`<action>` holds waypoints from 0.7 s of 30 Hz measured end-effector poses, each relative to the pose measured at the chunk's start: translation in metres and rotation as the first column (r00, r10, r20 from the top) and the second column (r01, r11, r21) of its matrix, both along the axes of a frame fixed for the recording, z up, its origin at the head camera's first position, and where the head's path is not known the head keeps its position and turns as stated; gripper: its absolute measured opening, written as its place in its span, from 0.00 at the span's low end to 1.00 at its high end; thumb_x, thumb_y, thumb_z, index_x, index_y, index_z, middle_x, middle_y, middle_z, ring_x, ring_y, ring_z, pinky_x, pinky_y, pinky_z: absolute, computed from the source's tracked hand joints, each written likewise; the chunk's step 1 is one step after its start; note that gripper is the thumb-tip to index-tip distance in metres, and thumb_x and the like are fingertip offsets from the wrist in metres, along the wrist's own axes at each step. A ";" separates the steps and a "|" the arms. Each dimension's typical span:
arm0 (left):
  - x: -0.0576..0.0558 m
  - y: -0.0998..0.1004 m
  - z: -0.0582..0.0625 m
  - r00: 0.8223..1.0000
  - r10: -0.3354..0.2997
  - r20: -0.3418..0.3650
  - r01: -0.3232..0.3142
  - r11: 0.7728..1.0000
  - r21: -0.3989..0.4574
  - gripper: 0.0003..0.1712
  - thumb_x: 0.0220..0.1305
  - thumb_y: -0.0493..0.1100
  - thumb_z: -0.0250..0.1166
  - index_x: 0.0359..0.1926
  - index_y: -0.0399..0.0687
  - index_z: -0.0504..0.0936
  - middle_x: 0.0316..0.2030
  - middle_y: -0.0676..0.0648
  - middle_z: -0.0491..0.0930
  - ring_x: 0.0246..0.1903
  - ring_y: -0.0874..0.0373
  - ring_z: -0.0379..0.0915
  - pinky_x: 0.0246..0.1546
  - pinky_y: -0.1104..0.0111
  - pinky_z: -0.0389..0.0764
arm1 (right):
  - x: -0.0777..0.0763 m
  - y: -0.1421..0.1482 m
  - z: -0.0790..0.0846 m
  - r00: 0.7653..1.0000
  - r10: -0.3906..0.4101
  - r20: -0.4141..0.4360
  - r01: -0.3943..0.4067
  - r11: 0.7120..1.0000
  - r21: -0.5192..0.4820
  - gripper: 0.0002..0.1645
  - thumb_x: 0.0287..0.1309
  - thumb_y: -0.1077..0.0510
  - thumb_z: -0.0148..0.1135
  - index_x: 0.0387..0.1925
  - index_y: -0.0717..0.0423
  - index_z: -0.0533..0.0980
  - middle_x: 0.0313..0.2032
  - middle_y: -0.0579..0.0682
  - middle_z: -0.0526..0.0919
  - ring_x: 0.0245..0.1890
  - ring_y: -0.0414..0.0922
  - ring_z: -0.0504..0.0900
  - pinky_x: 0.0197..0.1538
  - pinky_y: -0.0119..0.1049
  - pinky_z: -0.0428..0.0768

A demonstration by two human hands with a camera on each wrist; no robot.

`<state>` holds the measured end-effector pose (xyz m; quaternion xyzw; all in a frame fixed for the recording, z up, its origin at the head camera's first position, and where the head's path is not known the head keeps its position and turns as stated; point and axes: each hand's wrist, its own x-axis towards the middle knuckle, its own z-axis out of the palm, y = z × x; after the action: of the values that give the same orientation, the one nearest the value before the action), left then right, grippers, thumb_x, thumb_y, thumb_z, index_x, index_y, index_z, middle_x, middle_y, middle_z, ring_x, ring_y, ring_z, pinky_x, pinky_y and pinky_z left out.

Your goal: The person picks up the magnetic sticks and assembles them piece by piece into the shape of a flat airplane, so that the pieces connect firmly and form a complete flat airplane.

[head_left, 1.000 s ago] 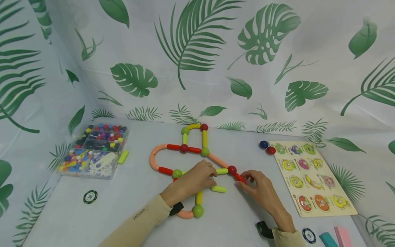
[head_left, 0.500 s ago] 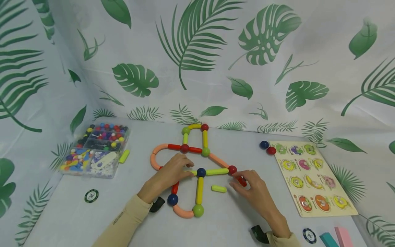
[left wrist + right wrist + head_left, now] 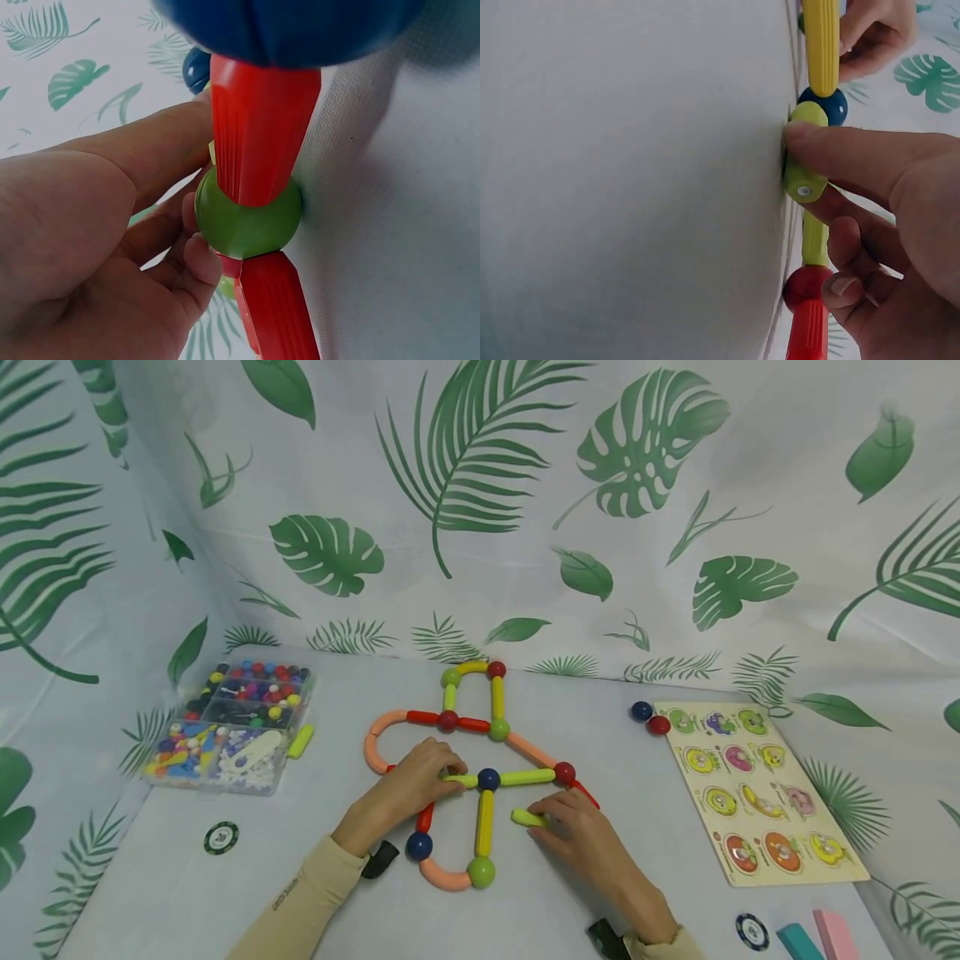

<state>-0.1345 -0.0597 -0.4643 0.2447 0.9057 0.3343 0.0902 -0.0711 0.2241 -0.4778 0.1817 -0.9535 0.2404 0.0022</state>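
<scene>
My left hand (image 3: 408,785) pinches the lime-green magnetic rod (image 3: 463,781) just left of a dark blue ball (image 3: 488,779). In the left wrist view its fingers lie beside a green ball (image 3: 247,217) between two red rods. My right hand (image 3: 585,831) pinches a short, loose lime-green rod (image 3: 525,817) between thumb and fingers; the right wrist view shows a metal dot on that rod's end (image 3: 805,187). Both hands are inside or beside a flat figure of magnetic rods and balls, with a yellow rod (image 3: 485,824) and a red ball (image 3: 565,773) near the right hand.
A divided bead box (image 3: 247,727) stands at the left with a lime-green rod (image 3: 301,741) beside it. A fruit puzzle board (image 3: 757,793) lies right, near loose blue (image 3: 641,711) and red balls (image 3: 658,725). Poker chips (image 3: 221,837) and coloured blocks (image 3: 834,935) lie nearer the front.
My left hand has moved left, from over the blue ball to the rod beside it. My right hand has left the red rod at the right and taken hold of the loose lime-green rod.
</scene>
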 end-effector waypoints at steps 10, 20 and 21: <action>-0.001 -0.002 -0.001 1.000 -0.014 -0.008 0.014 1.000 0.020 0.13 0.61 0.43 0.74 0.46 0.46 0.89 0.40 0.53 0.84 0.44 0.59 0.72 0.46 0.66 0.77 | -0.003 0.014 0.015 0.993 0.028 -0.113 -0.036 0.997 -0.073 0.21 0.49 0.59 0.80 0.46 0.45 0.84 0.42 0.36 0.84 0.42 0.36 0.75 0.43 0.29 0.80; 0.000 -0.002 -0.001 1.000 -0.010 -0.009 0.011 1.000 0.020 0.14 0.61 0.43 0.75 0.47 0.46 0.89 0.40 0.52 0.83 0.43 0.60 0.71 0.45 0.67 0.77 | -0.020 0.064 0.020 0.977 -0.116 -0.178 0.109 0.993 -0.048 0.19 0.54 0.60 0.76 0.49 0.48 0.84 0.45 0.43 0.86 0.44 0.43 0.77 0.42 0.34 0.79; 0.000 -0.002 -0.001 1.000 -0.010 -0.011 0.010 1.000 0.019 0.14 0.61 0.43 0.74 0.47 0.46 0.89 0.40 0.52 0.83 0.42 0.60 0.71 0.45 0.67 0.77 | -0.022 0.069 0.018 0.977 -0.126 -0.172 0.120 0.992 -0.046 0.20 0.55 0.60 0.76 0.50 0.48 0.84 0.45 0.43 0.86 0.44 0.43 0.77 0.42 0.33 0.78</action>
<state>-0.1345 -0.0621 -0.4654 0.2520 0.9016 0.3414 0.0848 -0.0931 0.2929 -0.4599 0.1426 -0.9547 0.2399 0.1036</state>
